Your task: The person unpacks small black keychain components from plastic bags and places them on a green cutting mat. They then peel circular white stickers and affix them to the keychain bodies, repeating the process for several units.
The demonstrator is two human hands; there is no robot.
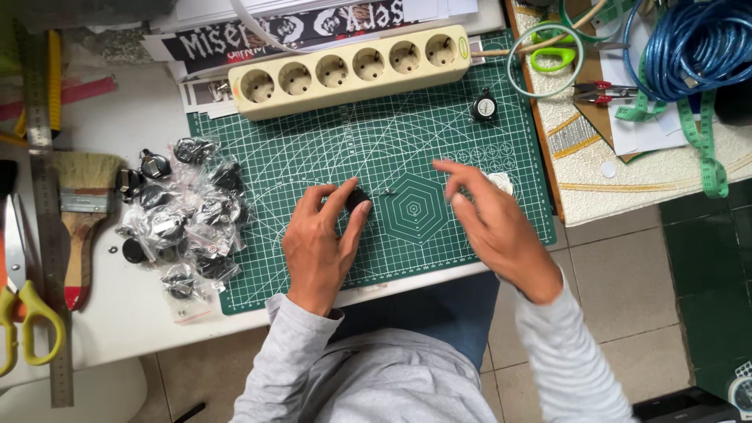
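The left hand's (317, 247) grip pinches a small black knob (359, 199); the right hand (489, 223), open and empty, hovers just right of it.

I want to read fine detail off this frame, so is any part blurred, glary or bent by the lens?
Head view: even, soft light, faint shadows; the right hand is slightly motion-blurred at the fingers; the left hand on the small black part is sharper; the plastic bags show small glints; the power strip curves slightly from wide-angle distortion.
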